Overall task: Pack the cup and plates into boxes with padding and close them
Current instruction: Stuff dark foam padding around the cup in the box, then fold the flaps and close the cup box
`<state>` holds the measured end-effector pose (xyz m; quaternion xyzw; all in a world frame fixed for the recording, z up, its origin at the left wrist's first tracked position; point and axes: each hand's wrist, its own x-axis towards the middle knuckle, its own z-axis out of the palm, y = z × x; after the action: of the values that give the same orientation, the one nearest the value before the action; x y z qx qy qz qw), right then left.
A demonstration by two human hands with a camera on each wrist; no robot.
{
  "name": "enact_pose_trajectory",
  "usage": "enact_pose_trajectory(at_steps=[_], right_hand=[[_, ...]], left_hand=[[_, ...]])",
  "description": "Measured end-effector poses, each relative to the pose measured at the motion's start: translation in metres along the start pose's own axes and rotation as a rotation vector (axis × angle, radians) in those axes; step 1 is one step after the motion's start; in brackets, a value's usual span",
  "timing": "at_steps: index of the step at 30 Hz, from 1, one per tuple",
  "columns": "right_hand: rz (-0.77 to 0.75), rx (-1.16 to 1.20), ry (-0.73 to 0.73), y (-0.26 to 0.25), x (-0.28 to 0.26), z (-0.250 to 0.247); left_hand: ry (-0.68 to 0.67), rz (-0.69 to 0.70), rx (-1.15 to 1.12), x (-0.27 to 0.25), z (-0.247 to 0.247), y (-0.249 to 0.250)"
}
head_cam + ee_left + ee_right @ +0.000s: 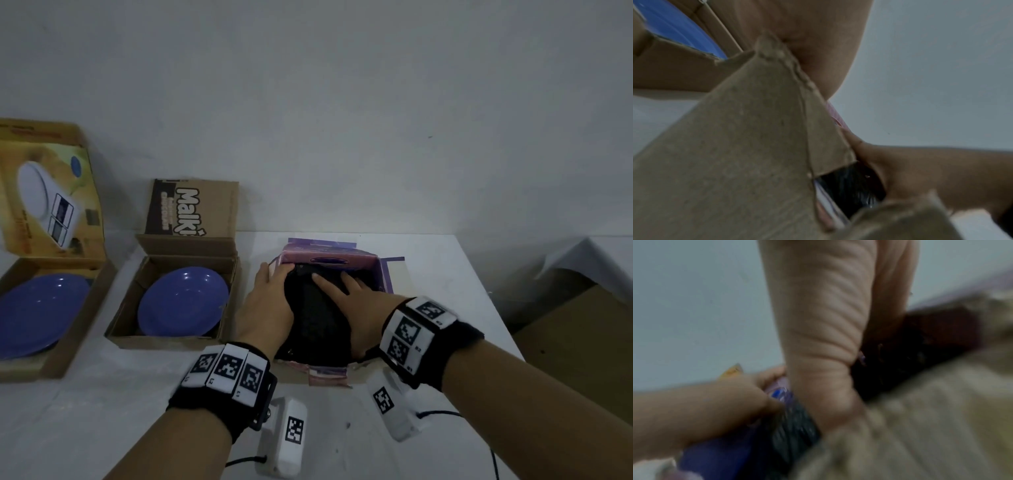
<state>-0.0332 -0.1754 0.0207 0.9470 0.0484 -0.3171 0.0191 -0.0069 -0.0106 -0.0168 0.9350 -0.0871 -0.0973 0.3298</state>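
Black padding (313, 318) is pressed into the open pink box (330, 263) on the counter (445, 274) by the flat right hand (356, 301); the left hand (265, 308), its grip unclear, steadies it. Two blue plates (183, 301) lie in unclosed boxes (164, 339) left; no cup is visible.

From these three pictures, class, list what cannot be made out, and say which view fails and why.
- What lies under the black padding in the pink box: head view, both hands cover it.
- Left hand fingertips: head view, behind the padding.
- Big blue plate: cut off by the left edge.
- Right wrist view: blurred.
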Motion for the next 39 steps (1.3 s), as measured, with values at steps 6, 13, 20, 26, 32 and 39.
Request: enact_pose_trajectory(at_steps=[6,13,20,26,32,39], right_hand=[[0.053,-0.217,0.181,-0.007,0.003,0.015],[-0.042,-0.153,0.28,0.002,-0.009,0.015],[0.238,0.885,0.622,0.032,-0.043,0.02],[0.272,1.349,0.764,0.046,-0.043,0.017],[0.25,1.324,0.706,0.042,-0.035,0.033],[0.275,1.357,0.674,0.039,-0.028,0.035]], left_hand=[[-0.085,-0.061,0.399,0.004,-0.002,0.009],[-0.194,-0.052,0.481,0.014,-0.006,0.008],[0.096,0.024,-0.302,-0.001,-0.021,-0.009],[0.188,-0.111,-0.44,0.003,-0.046,-0.009],[0.038,-0.264,-0.934,0.001,-0.054,-0.005],[-0.002,-0.109,-0.524,0.006,-0.029,-0.008]])
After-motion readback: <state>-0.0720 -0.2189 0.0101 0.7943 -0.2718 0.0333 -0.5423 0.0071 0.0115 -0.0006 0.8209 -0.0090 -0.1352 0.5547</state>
